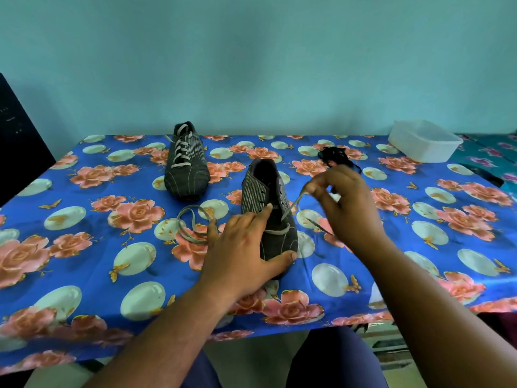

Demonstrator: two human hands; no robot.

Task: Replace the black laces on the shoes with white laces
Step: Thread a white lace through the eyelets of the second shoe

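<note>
On near shoe (268, 203), left hand (246, 253) rests flat; right fingers (313, 187) pinch white lace (291, 205).

Table (84, 261) under a blue floral cloth
Near shoe (268, 208) at the grip; laced shoe (186, 161) beyond-left, black laces (334, 155) and tub (425, 141) beyond-right

wall (251, 51): plain teal; table (84, 275): blue floral cloth
</note>
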